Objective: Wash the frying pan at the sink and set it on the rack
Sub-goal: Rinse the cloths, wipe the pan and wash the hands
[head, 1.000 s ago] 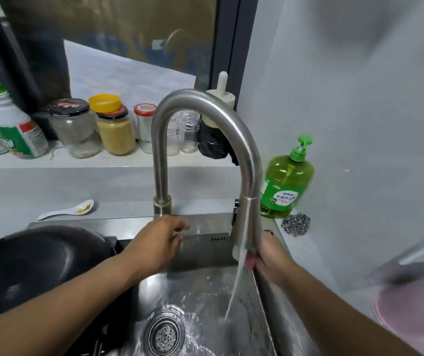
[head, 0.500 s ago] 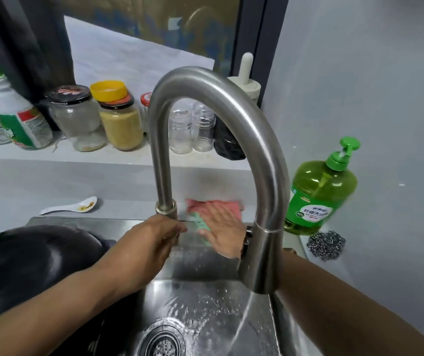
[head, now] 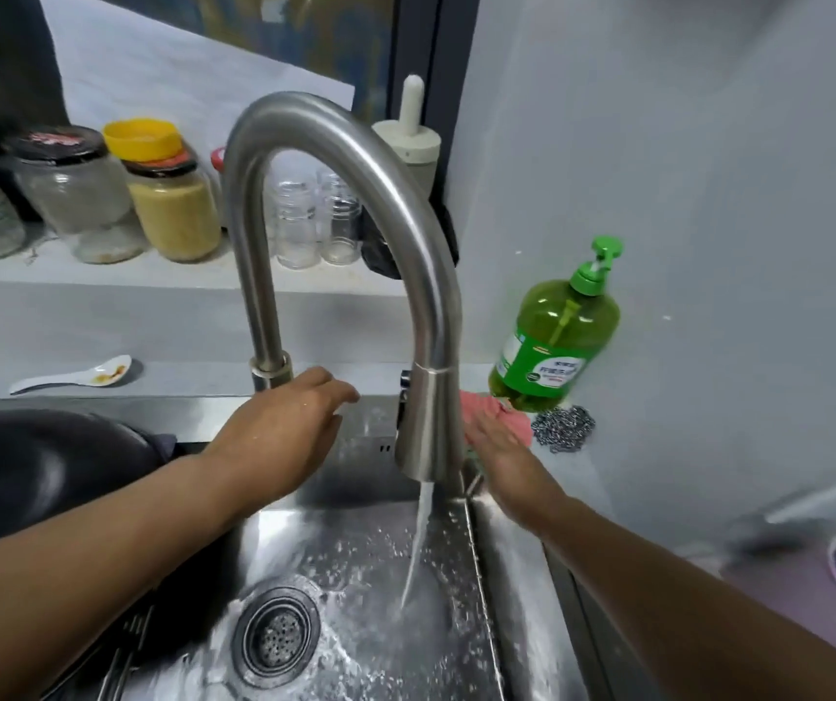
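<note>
Steel sink (head: 517, 574); left hand (head: 274, 437) fingers relaxed, right hand (head: 499, 447) flat on pink cloth (head: 507, 414).

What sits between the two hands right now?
In the head view, the faucet's spout head, with water running from it, hangs between the left hand and the right hand, which rests on a pink cloth.
</note>
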`<state>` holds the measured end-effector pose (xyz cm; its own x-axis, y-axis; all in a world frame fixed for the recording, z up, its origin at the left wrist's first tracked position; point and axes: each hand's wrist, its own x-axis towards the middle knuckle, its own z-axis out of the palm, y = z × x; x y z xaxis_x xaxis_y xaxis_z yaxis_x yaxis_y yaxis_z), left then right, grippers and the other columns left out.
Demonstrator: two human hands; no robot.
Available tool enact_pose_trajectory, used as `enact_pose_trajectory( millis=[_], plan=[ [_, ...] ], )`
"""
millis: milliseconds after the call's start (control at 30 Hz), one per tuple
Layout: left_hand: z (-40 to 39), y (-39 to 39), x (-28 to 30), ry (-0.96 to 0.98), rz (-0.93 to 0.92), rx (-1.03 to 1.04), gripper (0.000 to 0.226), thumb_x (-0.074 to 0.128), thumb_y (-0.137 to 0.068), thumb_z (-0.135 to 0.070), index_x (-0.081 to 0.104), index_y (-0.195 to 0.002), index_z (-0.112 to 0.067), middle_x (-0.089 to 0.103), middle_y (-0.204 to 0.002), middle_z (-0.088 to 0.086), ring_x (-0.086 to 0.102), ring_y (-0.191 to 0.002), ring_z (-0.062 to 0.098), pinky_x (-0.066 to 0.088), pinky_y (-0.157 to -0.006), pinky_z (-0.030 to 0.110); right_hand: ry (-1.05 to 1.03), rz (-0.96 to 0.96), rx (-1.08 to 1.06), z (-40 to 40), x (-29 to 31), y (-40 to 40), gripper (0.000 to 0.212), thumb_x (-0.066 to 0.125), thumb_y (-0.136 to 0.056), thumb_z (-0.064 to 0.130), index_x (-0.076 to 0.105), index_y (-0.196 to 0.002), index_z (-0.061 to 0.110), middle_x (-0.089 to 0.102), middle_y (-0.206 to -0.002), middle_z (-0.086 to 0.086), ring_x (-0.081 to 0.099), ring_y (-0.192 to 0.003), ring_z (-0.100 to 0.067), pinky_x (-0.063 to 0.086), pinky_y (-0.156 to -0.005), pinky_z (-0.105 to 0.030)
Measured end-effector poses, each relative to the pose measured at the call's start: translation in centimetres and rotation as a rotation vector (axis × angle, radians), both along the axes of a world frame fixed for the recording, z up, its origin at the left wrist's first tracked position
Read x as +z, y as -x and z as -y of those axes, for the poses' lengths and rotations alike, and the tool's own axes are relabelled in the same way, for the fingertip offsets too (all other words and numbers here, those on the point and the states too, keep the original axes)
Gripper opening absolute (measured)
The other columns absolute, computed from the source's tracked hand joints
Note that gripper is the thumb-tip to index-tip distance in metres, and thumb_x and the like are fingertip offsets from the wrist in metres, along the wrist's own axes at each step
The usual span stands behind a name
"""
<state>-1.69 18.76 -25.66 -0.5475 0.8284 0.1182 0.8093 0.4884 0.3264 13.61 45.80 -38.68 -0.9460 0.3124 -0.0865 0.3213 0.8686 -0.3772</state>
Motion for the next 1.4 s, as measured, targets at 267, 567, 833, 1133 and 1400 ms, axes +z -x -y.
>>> enact_pose_trajectory(
  millis=[267, 567, 833, 1133, 1400],
  plan=[
    [-2.0, -0.3, -0.2, 0.041, 0.108, 0.034, 0.027, 0.054, -0.095, -0.018, 0.065, -0.12, -0.025, 0.067, -0.11, 0.001, 0.067, -0.1, 0.023, 0.049, -0.077, 0.03, -0.002, 0.083, -0.424, 2.5, 5.5, -4.8, 0.03, 0.045, -0.099, 0.013, 0.059, -0.126, 0.009, 0.059, -0.123, -0.02, 0.052, -0.121, -0.037, 0.042, -0.108, -0.046],
    [-1.8, -2.0, -1.3, 0.21, 0.379, 0.082, 0.029, 0.051, -0.097, -0.008, 0.062, -0.124, -0.007, 0.07, -0.112, 0.015, 0.066, -0.082, 0.024, 0.06, -0.078, 0.036, -0.117, 0.217, -0.31, 1.7, 1.0, -11.1, 0.091, 0.005, -0.081, 0.062, 0.016, -0.16, 0.016, 0.002, -0.167, -0.016, -0.008, -0.154, -0.028, 0.004, -0.126, -0.047],
    [0.5, -3.6, -2.3, 0.098, 0.876, 0.295, 0.013, 0.052, -0.098, -0.002, 0.062, -0.105, -0.004, 0.066, -0.092, 0.019, 0.071, -0.073, 0.032, 0.063, -0.074, 0.049, 0.436, -0.425, -0.626, 7.4, 5.1, -12.4, 0.025, 0.045, -0.105, 0.023, 0.069, -0.111, 0.03, 0.071, -0.104, 0.009, 0.067, -0.091, -0.012, 0.052, -0.076, -0.021],
    [-0.5, -8.6, -3.1, -0.257, 1.811, 0.683, 0.062, 0.028, -0.095, -0.072, 0.06, -0.096, -0.018, 0.064, -0.103, 0.019, 0.062, -0.108, 0.04, 0.044, -0.093, 0.059, 1.315, -0.28, -0.9, 16.9, 7.2, -1.4, 0.096, 0.04, -0.076, 0.085, 0.069, -0.112, 0.001, 0.07, -0.105, -0.02, 0.068, -0.093, -0.033, 0.054, -0.076, -0.039],
    [-2.7, -9.0, -8.3, -0.801, 2.369, 0.77, 0.036, 0.039, -0.104, -0.031, 0.067, -0.096, -0.009, 0.073, -0.082, 0.006, 0.074, -0.07, 0.019, 0.06, -0.061, 0.025, 0.856, -0.295, -0.54, 21.1, 7.4, -1.4, 0.049, 0.039, -0.088, 0.038, 0.06, -0.128, 0.02, 0.065, -0.121, -0.003, 0.06, -0.116, -0.027, 0.049, -0.098, -0.041]
  ],
)
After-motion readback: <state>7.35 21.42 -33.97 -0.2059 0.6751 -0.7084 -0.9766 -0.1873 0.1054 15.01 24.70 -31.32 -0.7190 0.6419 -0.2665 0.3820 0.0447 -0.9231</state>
